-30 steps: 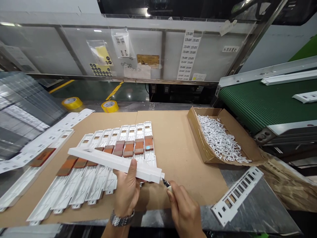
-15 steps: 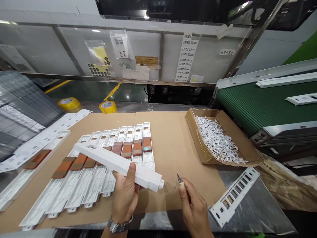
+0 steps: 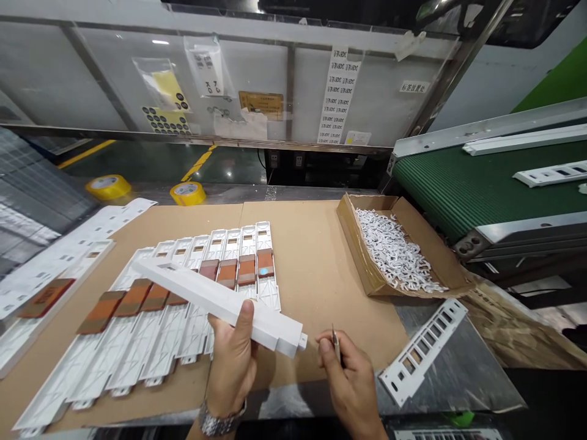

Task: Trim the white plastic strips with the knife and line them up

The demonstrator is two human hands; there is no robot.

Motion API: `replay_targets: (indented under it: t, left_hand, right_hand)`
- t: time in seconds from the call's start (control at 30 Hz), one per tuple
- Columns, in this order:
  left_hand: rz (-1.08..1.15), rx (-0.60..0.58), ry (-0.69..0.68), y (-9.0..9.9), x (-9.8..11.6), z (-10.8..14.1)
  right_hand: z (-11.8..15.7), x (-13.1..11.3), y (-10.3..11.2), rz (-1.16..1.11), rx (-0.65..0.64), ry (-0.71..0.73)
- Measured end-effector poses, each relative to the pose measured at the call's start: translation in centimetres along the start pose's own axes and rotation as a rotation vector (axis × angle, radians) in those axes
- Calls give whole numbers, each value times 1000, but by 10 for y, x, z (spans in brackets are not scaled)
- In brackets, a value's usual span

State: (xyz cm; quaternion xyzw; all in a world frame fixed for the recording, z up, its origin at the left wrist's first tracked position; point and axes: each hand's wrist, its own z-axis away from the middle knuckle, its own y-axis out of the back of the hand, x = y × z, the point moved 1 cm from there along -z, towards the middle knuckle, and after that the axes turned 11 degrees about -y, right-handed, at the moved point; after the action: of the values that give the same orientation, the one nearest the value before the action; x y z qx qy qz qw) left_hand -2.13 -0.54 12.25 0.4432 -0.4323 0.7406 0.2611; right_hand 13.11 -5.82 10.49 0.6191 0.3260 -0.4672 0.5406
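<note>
A long white plastic part (image 3: 215, 300) lies tilted in my left hand (image 3: 232, 360), with the thumb on top and the fingers beneath. My right hand (image 3: 351, 379), just right of the part's near end, is closed round a small knife (image 3: 336, 345) whose thin blade points up and away. Knife and part are apart. Behind and left of my left hand, several white parts (image 3: 158, 342) lie side by side on brown cardboard (image 3: 307, 244), with orange-brown blocks (image 3: 132, 297) across them.
An open cardboard box (image 3: 367, 269) holds many small white pieces. A slotted white part (image 3: 424, 351) lies on the metal tabletop at the right. Beyond is a green conveyor (image 3: 440, 183) carrying white parts. Two yellow tape rolls (image 3: 188, 193) are at the back left.
My right hand has turned and moved slightly left, and the knife now points more upright. The view has shifted a little, while my left hand keeps the white part.
</note>
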Motion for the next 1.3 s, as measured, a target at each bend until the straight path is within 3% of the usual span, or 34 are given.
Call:
replay_targets:
  t: [0.27, 0.4, 0.47, 0.57, 0.77, 0.87, 0.93, 1.03, 1.1, 1.2, 1.27, 1.3]
  left_hand:
    - [0, -40, 33, 0, -6, 5]
    - [-66, -327, 223, -2, -14, 12]
    - [-41, -466, 344, -5, -25, 17]
    - [-10, -554, 366, -6, -57, 28]
    - [-341, -526, 9, 22, -152, 54]
    - [-673, -585, -368, 39, -177, 63]
    - [-965, -560, -592, 42, -178, 65]
    - [-1291, -537, -786, 30, -162, 57]
    - [-1350, -645, -935, 16, -148, 43]
    - [-1361, -914, -1159, 3, -137, 22]
    - [-1369, -996, -1176, 6, -139, 16]
    - [-1363, -970, -1139, 11, -143, 17]
  right_hand:
    - [4, 15, 6, 53, 39, -85]
    - [2, 31, 23, 18, 119, -169]
    - [0, 41, 35, -12, 99, -233]
    - [-2, 52, 48, -38, 76, -297]
    - [-15, 66, 58, 140, 167, -213]
    - [-25, 76, 56, 264, 163, -136]
    - [-32, 84, 53, 323, 145, -127]
    - [-43, 89, 48, 402, 92, -127]
    - [-51, 88, 45, 462, 54, -96]
    - [-66, 82, 43, 595, 31, 12]
    - [-76, 78, 42, 720, 43, 78]
    - [-82, 76, 42, 785, 45, 108]
